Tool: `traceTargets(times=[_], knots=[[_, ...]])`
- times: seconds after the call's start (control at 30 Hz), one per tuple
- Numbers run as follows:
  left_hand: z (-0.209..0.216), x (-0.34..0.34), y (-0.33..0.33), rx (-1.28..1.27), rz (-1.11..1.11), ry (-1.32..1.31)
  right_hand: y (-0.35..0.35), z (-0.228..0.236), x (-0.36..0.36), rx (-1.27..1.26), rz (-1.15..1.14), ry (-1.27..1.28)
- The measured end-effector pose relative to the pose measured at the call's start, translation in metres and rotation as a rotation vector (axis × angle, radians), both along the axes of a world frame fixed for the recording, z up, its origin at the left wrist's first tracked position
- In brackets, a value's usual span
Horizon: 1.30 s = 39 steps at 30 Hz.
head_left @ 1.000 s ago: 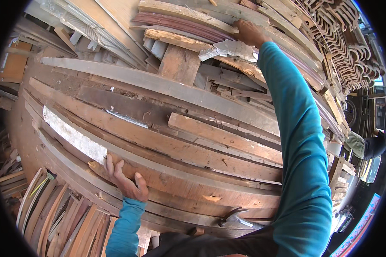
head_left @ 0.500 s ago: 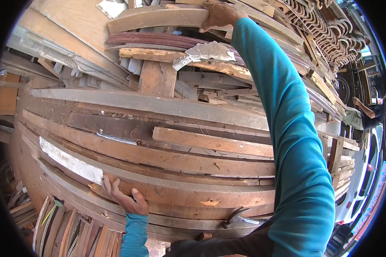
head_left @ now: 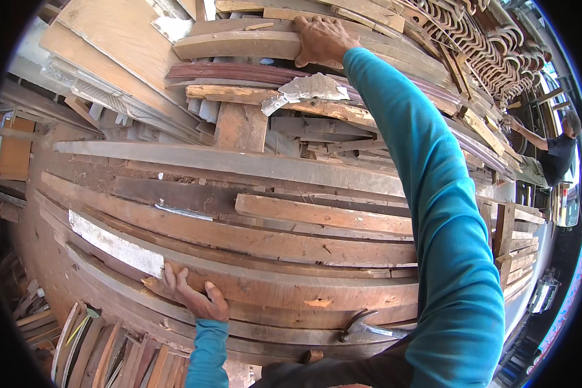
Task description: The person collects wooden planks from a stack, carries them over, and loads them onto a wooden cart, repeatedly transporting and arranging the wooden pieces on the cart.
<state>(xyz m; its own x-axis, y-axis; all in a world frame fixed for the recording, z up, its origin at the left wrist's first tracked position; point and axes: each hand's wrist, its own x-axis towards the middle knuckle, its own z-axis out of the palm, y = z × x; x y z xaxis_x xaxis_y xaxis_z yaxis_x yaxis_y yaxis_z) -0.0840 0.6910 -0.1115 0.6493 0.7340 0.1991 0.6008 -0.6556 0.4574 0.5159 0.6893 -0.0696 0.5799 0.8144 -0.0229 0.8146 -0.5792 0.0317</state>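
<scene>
My right hand (head_left: 324, 41) reaches to the far woodpile and lies over a thick, slightly curved wooden board (head_left: 239, 46), fingers spread toward its far side and thumb at its near edge. My left hand (head_left: 198, 294) rests with fingers apart against a long brown wooden beam (head_left: 265, 284), right beside a white patch (head_left: 116, 244) on the wood. A claw hammer (head_left: 362, 325) lies on the near beams, close to my body; my right sleeve hides part of the boards behind it.
Reddish strips (head_left: 233, 72) and a splintered board with a pale flaky piece (head_left: 304, 90) lie nearer than the right hand. Plywood sheets (head_left: 107, 45) lean far left, curved tiles (head_left: 478, 52) stack far right. Another person (head_left: 553, 152) stands at right.
The right hand's fingers have spread out farther across the board's far side. My left hand keeps its place on the beam. The other person shows more at the right.
</scene>
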Motion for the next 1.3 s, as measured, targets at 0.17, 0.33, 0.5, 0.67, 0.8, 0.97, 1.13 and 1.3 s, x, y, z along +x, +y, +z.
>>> traceTargets(times=[0.17, 0.33, 0.5, 0.67, 0.8, 0.97, 1.13, 1.3], knots=[[0.007, -0.003, -0.001, 0.060, -0.034, -0.021, -0.015, 0.046, -0.047, 0.029, 0.123, -0.296], [0.004, 0.002, 0.000, 0.091, -0.075, -0.053, -0.114, 0.111, -0.068, 0.045, 0.070, -0.472], [-0.009, 0.002, 0.000, 0.093, -0.065, -0.140, -0.278, 0.184, -0.152, 0.077, -0.139, -0.474], [-0.019, -0.013, 0.016, 0.235, -0.146, -0.192, -0.473, 0.257, -0.254, 0.020, -0.431, -0.565], [-0.037, -0.004, 0.011, 0.235, -0.150, -0.214, -0.602, 0.296, -0.341, -0.197, -0.871, -0.543], [-0.048, -0.008, 0.013, 0.241, -0.109, -0.193, -0.690, 0.290, -0.419, -0.005, -1.271, -0.243], [-0.048, -0.023, 0.020, 0.289, -0.078, -0.184, -0.795, 0.242, -0.425, 0.257, -1.337, 0.117], [-0.042, -0.004, 0.004, 0.167, -0.009, -0.146, -0.895, 0.142, -0.455, 0.277, -1.272, 0.448]])
